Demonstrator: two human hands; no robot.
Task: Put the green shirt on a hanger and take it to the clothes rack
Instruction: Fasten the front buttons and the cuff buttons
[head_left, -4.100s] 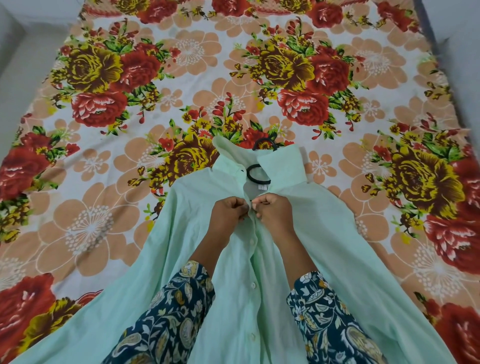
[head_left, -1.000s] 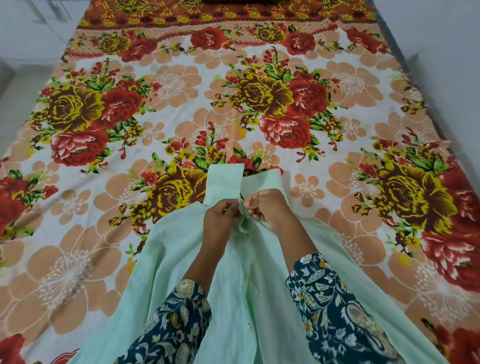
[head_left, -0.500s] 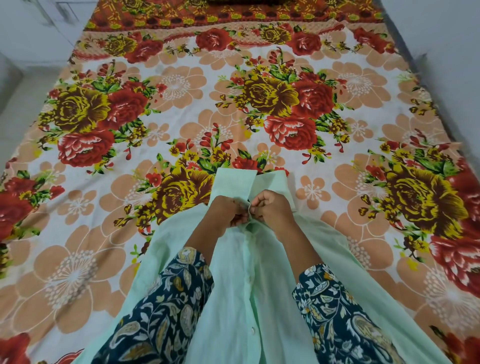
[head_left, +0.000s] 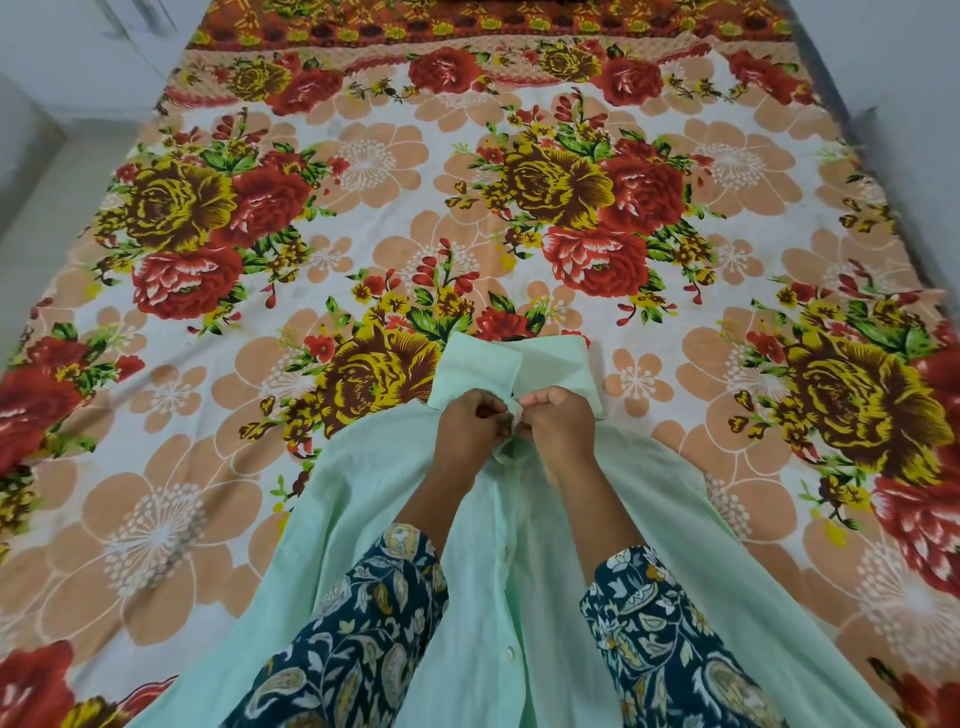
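The green shirt (head_left: 363, 525) lies spread on the bed (head_left: 363, 218), running from under both hands back toward the person. The left hand (head_left: 470, 434) and right hand (head_left: 558, 426) meet knuckle to knuckle, each pinching the shirt's front edges just below the upturned collar (head_left: 478, 371). It is pale mint, with small white buttons.

Both hands' fingers (head_left: 498, 410) pinch the green shirt (head_left: 363, 493) below its collar, seemingly buttoning.
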